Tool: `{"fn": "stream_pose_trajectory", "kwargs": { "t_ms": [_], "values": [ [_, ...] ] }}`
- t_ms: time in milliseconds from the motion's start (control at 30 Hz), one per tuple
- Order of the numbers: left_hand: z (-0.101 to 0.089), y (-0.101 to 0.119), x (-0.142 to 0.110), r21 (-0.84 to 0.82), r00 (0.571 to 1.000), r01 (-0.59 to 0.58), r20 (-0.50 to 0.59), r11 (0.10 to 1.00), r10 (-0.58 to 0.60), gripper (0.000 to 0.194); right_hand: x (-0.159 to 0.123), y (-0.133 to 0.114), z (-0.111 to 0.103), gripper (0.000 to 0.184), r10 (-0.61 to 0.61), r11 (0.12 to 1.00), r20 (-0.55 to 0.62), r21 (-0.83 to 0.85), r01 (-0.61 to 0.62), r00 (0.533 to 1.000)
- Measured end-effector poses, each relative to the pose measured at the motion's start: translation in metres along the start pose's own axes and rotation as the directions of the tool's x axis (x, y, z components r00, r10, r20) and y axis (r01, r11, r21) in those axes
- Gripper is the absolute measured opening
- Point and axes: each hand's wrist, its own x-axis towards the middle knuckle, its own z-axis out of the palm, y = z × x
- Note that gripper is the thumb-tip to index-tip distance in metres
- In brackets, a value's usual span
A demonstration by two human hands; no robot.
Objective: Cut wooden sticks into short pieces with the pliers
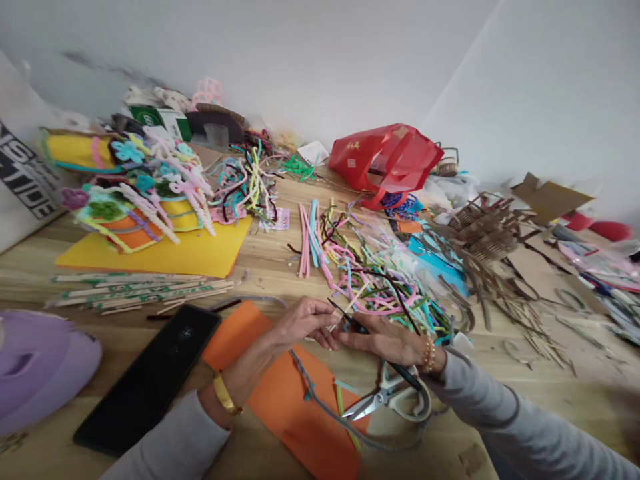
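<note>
A dark pipe cleaner (pixel 403 375) crosses the near middle of the desk (pixel 270 257), pinched by the closed fingers of both the right hand (pixel 383 340) and the left hand (pixel 305 320). Under the right wrist, the scissors (pixel 387 400) rest with their blades on an orange foam sheet (pixel 295 400). A black phone (pixel 150 373) lies left of the sheet. Far beyond the hands spreads a colourful heap of pipe cleaners (pixel 370 280), with a red bag (pixel 385 160) behind it
</note>
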Motion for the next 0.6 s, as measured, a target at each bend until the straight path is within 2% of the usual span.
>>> {"fn": "stream_pose_trajectory", "kwargs": {
  "t_ms": [233,467,600],
  "values": [
    [0.0009,0.0013,0.0002,-0.006,1.000,-0.005,0.006,1.000,0.005,0.034,-0.0041,-0.0064,-0.0010,0.044,-0.016,0.999,0.008,0.049,0.016,1.000],
    [-0.0007,-0.0006,0.0002,-0.011,1.000,-0.005,0.023,1.000,0.006,0.032,-0.0035,-0.0068,0.0004,0.054,0.089,0.996,0.011,0.019,-0.089,0.996],
    [0.0018,0.0067,-0.0033,0.014,1.000,-0.021,0.011,1.000,0.021,0.033,-0.0011,-0.0012,0.0011,0.052,0.090,0.995,0.021,0.042,-0.091,0.996]
  ]
}}
